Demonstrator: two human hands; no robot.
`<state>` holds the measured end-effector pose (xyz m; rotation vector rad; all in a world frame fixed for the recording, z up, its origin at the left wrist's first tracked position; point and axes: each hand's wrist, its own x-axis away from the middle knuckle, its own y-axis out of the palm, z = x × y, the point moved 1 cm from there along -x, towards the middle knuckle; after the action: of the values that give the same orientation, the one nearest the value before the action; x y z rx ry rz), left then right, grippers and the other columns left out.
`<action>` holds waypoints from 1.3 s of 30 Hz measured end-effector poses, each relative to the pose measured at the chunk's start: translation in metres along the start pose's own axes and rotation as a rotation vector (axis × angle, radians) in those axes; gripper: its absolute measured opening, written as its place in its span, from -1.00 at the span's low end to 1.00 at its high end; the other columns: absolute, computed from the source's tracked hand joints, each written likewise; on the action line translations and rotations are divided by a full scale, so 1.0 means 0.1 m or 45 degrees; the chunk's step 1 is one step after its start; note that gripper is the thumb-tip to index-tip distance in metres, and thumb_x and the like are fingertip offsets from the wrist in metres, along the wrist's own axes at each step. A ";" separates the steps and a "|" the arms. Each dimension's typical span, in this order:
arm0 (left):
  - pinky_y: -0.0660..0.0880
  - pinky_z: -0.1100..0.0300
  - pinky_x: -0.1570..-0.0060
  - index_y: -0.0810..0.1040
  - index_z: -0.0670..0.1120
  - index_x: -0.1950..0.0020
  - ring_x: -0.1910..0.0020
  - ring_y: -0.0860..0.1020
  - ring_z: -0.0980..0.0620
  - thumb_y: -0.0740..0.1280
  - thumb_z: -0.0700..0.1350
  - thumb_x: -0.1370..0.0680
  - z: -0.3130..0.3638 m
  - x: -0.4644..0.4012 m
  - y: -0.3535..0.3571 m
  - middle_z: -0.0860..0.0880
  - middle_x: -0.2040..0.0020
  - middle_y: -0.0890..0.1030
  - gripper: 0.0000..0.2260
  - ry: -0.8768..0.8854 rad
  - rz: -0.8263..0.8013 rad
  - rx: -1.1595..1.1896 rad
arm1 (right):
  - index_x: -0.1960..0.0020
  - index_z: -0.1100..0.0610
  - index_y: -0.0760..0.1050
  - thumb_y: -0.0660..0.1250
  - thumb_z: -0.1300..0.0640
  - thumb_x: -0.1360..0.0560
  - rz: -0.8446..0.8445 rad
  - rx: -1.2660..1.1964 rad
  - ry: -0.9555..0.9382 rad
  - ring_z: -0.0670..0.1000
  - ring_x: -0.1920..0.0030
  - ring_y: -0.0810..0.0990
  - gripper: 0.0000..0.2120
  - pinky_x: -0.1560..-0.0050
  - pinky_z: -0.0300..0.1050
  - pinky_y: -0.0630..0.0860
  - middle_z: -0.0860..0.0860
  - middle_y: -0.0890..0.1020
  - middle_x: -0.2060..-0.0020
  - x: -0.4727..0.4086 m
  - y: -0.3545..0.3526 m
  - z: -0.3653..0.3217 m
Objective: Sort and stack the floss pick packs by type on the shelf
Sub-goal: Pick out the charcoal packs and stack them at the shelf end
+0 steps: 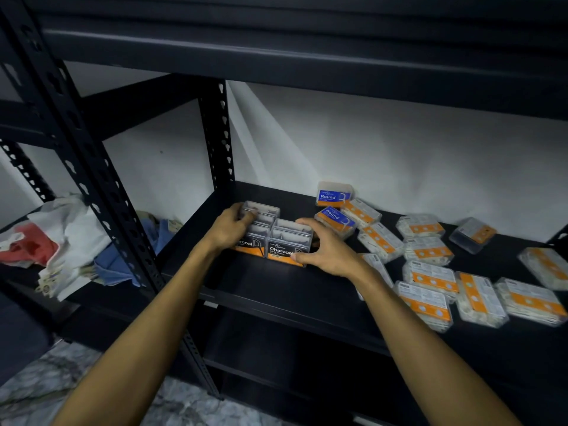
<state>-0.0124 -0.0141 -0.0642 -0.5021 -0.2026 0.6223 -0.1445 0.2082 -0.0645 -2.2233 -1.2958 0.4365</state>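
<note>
While squaring two side-by-side Charcoal stacks (273,238) at the shelf's (276,290) left end, the left hand (229,230) is gripping one stack, the right hand's (325,250) fingers are curling around the other, keeping types apart from loose packs (430,272).

We read "Charcoal" in white on the front label of the right-hand clear pack (289,245) at the shelf's left end. The pack beside it (250,241) shows only "arcoal", its first letters hidden. Farther back, two packs carry blue labels reading "Round": one standing (333,195), one tilted (335,219). The smaller print on every pack is too blurred for us to read.
</note>
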 end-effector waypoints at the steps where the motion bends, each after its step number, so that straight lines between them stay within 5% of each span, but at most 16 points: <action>1: 0.53 -0.06 -0.23 0.48 -0.02 -0.38 -0.10 0.64 0.01 0.28 0.23 -0.56 0.01 0.01 0.00 0.00 -0.13 0.66 -0.51 0.008 -0.002 -0.017 | -0.47 -0.02 0.29 0.54 0.15 -0.41 -0.003 0.006 -0.002 -0.20 -0.20 0.49 -0.28 -0.07 -0.41 0.41 -0.09 0.49 -0.26 0.00 0.01 0.00; 10: 0.53 0.00 -0.21 0.49 -0.03 -0.38 -0.10 0.62 0.05 0.22 0.21 -0.61 0.03 0.02 0.01 0.01 -0.15 0.65 -0.55 0.010 0.016 -0.035 | -0.46 -0.04 0.27 0.54 0.14 -0.42 -0.042 0.071 -0.014 -0.34 -0.09 0.45 -0.29 0.03 -0.47 0.40 -0.16 0.45 -0.21 -0.01 -0.03 -0.03; 14: 0.49 0.16 -0.02 0.47 -0.07 -0.37 -0.07 0.61 0.01 0.22 0.16 -0.63 0.07 0.04 0.04 -0.02 -0.14 0.63 -0.58 -0.016 0.085 -0.085 | -0.45 -0.05 0.26 0.54 0.14 -0.42 -0.056 0.062 -0.010 -0.28 -0.13 0.46 -0.29 0.01 -0.45 0.41 -0.14 0.45 -0.23 -0.01 -0.03 -0.04; 20: 0.47 0.13 -0.11 0.48 -0.09 -0.36 -0.18 0.58 -0.10 0.24 0.14 -0.62 0.08 0.06 0.06 -0.10 -0.20 0.63 -0.59 -0.035 0.161 -0.126 | -0.45 -0.04 0.27 0.53 0.17 -0.43 -0.053 0.041 -0.007 -0.29 -0.12 0.48 -0.30 0.01 -0.46 0.42 -0.18 0.45 -0.18 0.01 -0.04 -0.04; 24: 0.41 0.15 -0.17 0.41 -0.10 -0.43 -0.28 0.53 -0.14 0.25 0.11 -0.63 0.14 0.11 0.07 -0.14 -0.30 0.57 -0.55 -0.034 0.192 -0.157 | -0.50 -0.05 0.21 0.56 0.08 -0.40 -0.065 0.073 -0.006 -0.19 -0.26 0.40 -0.21 -0.29 -0.17 0.44 -0.10 0.42 -0.32 0.02 -0.05 -0.06; 28: 0.37 0.10 -0.29 0.28 -0.12 -0.51 -0.38 0.45 -0.15 0.28 0.14 -0.59 0.27 0.21 0.01 -0.17 -0.42 0.47 -0.43 0.070 0.323 -0.207 | -0.56 -0.13 0.06 0.57 -0.14 -0.33 -0.005 0.107 0.007 -0.09 -0.38 0.35 -0.02 -0.40 -0.02 0.36 -0.07 0.35 -0.41 0.04 -0.10 -0.03; 33: 0.41 -0.02 -0.28 0.26 -0.12 -0.50 -0.40 0.41 -0.16 0.29 0.18 -0.58 0.70 0.29 0.12 -0.18 -0.44 0.42 -0.39 0.344 0.365 -0.432 | -0.51 -0.09 0.22 0.53 -0.13 -0.39 0.151 0.042 -0.011 -0.11 -0.31 0.45 -0.20 -0.34 -0.13 0.41 -0.07 0.45 -0.32 0.24 -0.39 0.02; 39: 0.33 0.10 -0.34 0.31 -0.16 -0.50 -0.41 0.40 -0.13 0.34 0.10 -0.57 1.32 0.24 0.88 -0.16 -0.45 0.42 -0.41 0.543 0.174 -0.449 | -0.38 -0.03 0.41 0.51 0.02 -0.43 0.355 0.089 0.007 -0.13 -0.20 0.56 -0.43 -0.27 -0.14 0.47 -0.09 0.57 -0.21 0.55 -0.92 0.34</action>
<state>-0.0813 0.1127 0.0059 -0.9817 0.1310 0.6003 -0.2001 0.3031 -0.0390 -2.3512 -0.9541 0.5685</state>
